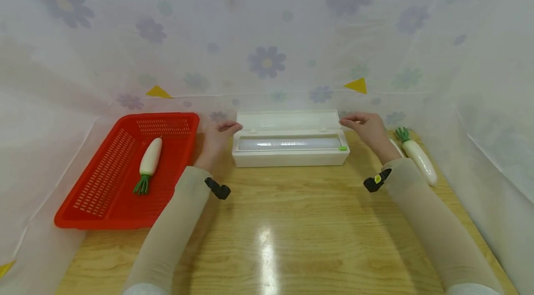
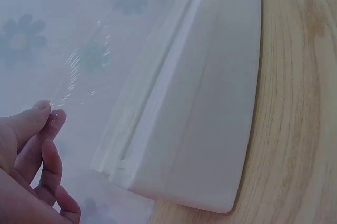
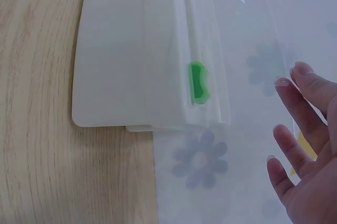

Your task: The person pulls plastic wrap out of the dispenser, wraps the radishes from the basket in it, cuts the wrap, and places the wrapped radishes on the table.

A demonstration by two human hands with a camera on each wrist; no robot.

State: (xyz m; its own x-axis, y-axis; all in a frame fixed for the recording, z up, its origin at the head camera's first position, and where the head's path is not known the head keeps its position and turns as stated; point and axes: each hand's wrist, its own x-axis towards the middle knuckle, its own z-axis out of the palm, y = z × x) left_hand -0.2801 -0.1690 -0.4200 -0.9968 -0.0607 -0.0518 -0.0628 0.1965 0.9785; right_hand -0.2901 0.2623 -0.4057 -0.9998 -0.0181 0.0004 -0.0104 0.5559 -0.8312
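Note:
A white cling film dispenser box (image 1: 289, 159) stands at the back of the table, its lid (image 1: 288, 116) raised. Inside lies a roll of film (image 1: 288, 143). A green slide cutter (image 3: 198, 82) sits at the box's right end. Clear cling film (image 2: 79, 71) stretches up from the box, visible mainly by its glints. At the left end, my left hand (image 1: 214, 142) pinches the film's corner between thumb and index finger. My right hand (image 1: 369, 132) pinches the film's other corner beyond the right end, with its remaining fingers spread.
A red plastic basket (image 1: 121, 223) on the left holds a white radish (image 1: 151, 157) with green stalks. At the right edge lies a shiny radish (image 1: 421, 163), with another white one (image 1: 396, 146) partly hidden behind my right wrist. A flowered curtain (image 1: 267, 30) hangs close behind.

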